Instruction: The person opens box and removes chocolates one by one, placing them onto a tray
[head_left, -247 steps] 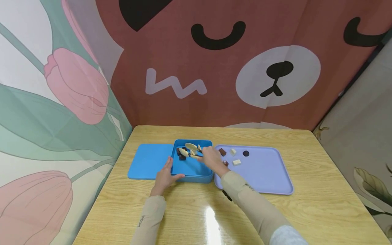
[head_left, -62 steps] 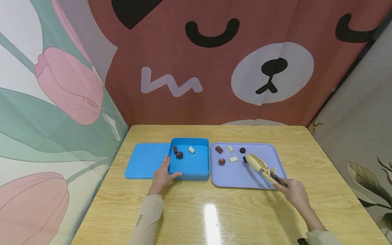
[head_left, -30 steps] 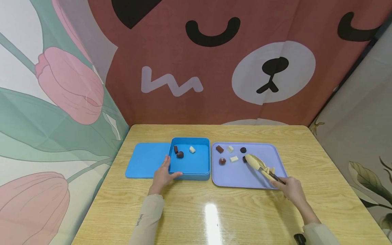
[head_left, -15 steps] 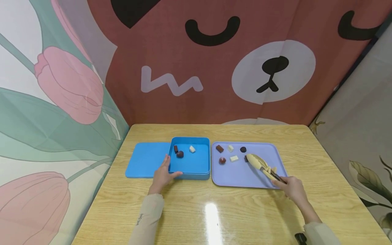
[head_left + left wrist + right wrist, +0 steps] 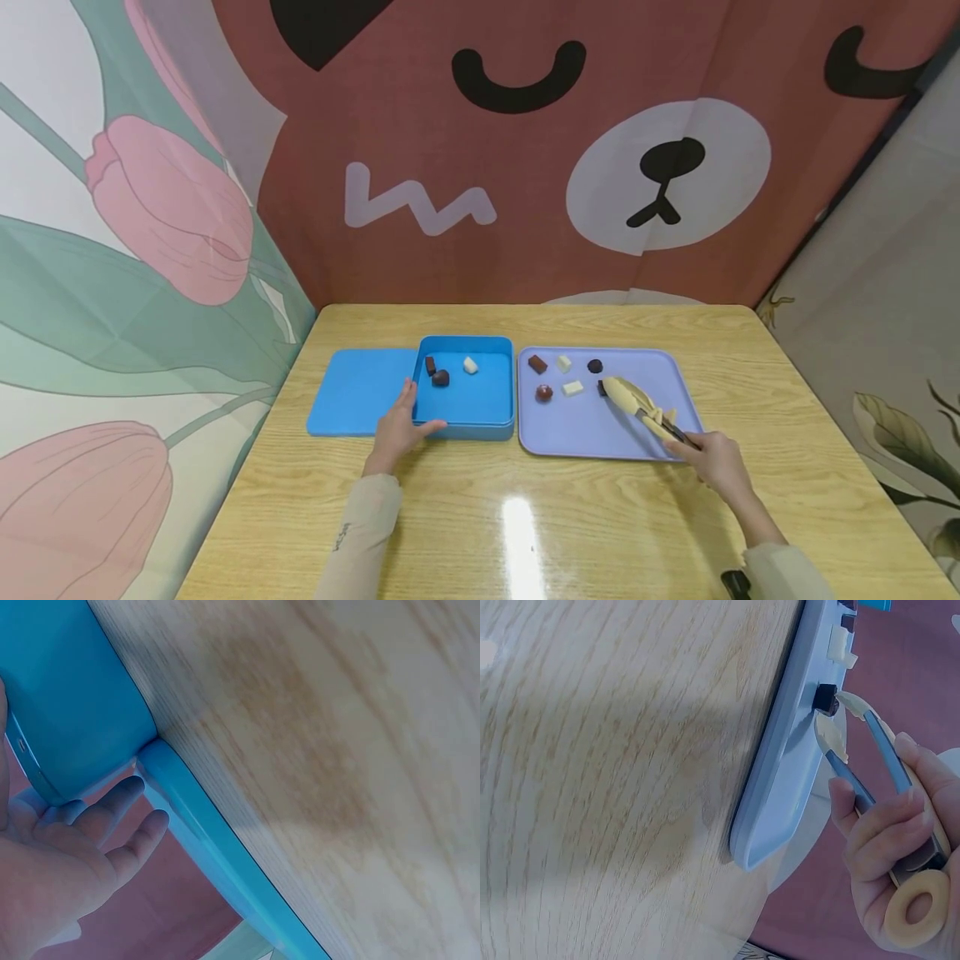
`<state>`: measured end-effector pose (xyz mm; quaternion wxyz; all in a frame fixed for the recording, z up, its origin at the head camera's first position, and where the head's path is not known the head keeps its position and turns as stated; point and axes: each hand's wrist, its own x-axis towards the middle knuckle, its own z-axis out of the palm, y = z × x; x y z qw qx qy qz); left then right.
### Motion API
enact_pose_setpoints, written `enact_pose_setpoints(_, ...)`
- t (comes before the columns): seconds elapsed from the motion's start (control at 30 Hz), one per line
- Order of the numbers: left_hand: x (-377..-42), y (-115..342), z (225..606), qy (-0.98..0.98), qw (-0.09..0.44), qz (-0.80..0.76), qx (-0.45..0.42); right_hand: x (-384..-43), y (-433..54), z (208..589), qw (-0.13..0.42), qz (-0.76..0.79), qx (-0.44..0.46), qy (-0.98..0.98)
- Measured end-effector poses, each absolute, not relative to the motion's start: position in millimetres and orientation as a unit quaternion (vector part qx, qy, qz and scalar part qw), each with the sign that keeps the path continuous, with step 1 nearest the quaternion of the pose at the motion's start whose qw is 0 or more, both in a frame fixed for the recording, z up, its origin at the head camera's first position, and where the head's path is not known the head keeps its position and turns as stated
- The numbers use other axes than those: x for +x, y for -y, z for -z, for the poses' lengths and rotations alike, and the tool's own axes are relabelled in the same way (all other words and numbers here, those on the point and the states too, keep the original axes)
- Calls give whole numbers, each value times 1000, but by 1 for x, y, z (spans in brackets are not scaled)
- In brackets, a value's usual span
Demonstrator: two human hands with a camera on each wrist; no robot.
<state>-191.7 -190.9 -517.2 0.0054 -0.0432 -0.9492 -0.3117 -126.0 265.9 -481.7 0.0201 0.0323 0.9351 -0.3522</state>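
My right hand (image 5: 717,468) grips tongs (image 5: 637,408) with cream tips and dark metal arms over the lilac tray (image 5: 555,442). In the right wrist view the tips stand apart at a dark chocolate cube (image 5: 825,699); whether they touch it I cannot tell. My left hand (image 5: 396,433) rests at the near left corner of the blue box (image 5: 480,433), thumb along its front and fingers along its left side. Inside the box lie a small brown chocolate block (image 5: 430,366), a dark rounded chocolate (image 5: 440,378) and a white piece (image 5: 470,365).
Several chocolates lie on the tray's left half: a brown block (image 5: 537,364), white pieces (image 5: 573,388), a reddish-brown round one (image 5: 543,392) and a dark round one (image 5: 595,366). A flat blue lid (image 5: 360,392) lies left of the box. Printed cloth hangs behind the wooden table (image 5: 450,517).
Eight seconds ago the tongs were over the box; my right hand has since carried them right, to the dark cube on the tray. Over the last two seconds they barely move. My left hand stays put.
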Motion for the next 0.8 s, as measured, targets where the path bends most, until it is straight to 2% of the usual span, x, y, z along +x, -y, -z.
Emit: enact_pose_setpoints(0.8, -191, 190, 517, 950, 2, 310, -37, -128, -260, 476, 7, 360, 34, -932)
